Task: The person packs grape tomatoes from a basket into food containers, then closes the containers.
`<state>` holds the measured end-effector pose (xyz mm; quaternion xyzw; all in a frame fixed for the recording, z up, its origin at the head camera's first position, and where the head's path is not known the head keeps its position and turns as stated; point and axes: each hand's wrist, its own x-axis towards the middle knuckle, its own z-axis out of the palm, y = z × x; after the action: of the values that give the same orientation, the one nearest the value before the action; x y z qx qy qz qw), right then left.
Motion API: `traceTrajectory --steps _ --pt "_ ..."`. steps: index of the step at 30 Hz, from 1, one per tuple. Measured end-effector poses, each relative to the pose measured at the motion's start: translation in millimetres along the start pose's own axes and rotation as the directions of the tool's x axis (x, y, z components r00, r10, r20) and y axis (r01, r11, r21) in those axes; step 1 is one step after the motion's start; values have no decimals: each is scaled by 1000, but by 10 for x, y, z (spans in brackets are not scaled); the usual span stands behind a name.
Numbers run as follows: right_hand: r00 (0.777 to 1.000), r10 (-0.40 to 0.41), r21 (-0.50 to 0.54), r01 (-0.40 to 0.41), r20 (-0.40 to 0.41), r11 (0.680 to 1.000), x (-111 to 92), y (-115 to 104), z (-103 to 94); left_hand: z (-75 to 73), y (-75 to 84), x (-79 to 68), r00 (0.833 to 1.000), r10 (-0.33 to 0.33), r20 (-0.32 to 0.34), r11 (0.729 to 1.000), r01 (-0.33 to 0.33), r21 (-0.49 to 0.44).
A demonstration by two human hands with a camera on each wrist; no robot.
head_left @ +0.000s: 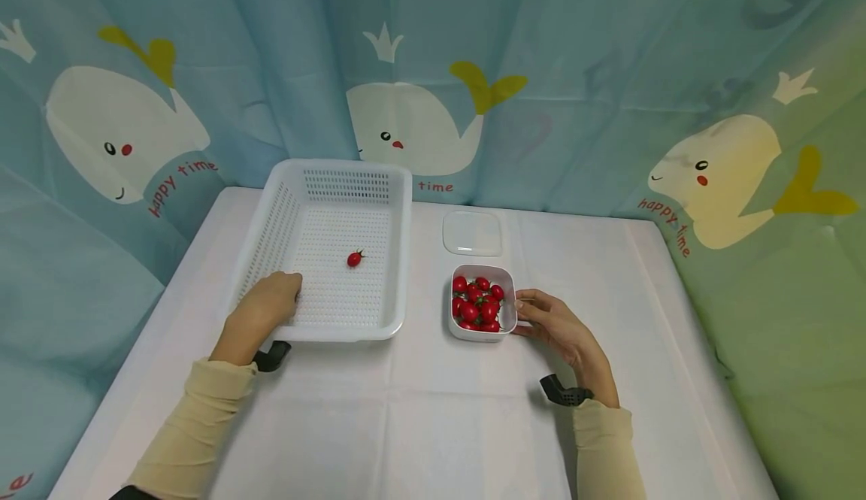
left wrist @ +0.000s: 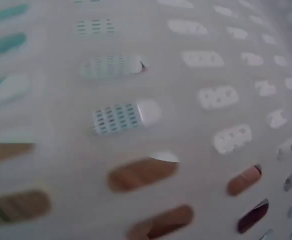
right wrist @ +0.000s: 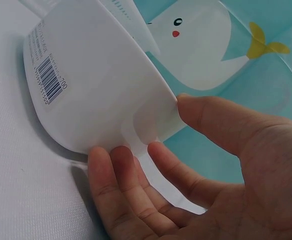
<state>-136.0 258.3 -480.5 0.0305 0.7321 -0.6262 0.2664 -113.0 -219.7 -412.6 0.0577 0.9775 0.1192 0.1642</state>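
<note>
A white perforated basket (head_left: 404, 259) holds one loose cherry tomato (head_left: 355, 259) on its floor. Inside the basket's near left corner, my left hand (head_left: 267, 308) has its fingers curled. Through the slots in the left wrist view, a dark red cherry tomato (left wrist: 253, 216) shows partly against the fingers (left wrist: 243, 180); the basket wall hides most of the grip. To the right stands a small white container (head_left: 482, 337) with several red cherry tomatoes (head_left: 476, 304). My right hand (head_left: 558, 331) touches its right side, thumb at the rim and extended fingertips (right wrist: 98, 155) against the lower wall.
Behind the container lies a clear lid (head_left: 472, 233), flat on the white-covered table (head_left: 460, 425). A blue and green curtain (head_left: 568, 109) with whale prints rises along the back and sides. The basket's back edge is close to the curtain.
</note>
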Motion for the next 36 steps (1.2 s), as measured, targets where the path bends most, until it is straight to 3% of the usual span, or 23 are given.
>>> traceTrajectory --steps 12,19,23,31,36 --pt "1000 4 0 -4 2 1000 19 23 2 -44 -49 41 995 83 49 995 -85 49" --pt "1000 4 1 -4 4 1000 14 12 2 -132 -68 16 972 223 75 975 -223 -8" --pt "1000 7 -1 -7 1 1000 4 -7 5 -169 -65 3 961 266 82 963 -261 -62" --pt "1000 8 1 -8 -2 1000 -4 -19 6 -240 16 -51 947 318 41 945 -313 -97" --pt "1000 5 -6 -5 0 1000 6 -7 1 -327 124 -104 928 372 -14 925 -372 -71"
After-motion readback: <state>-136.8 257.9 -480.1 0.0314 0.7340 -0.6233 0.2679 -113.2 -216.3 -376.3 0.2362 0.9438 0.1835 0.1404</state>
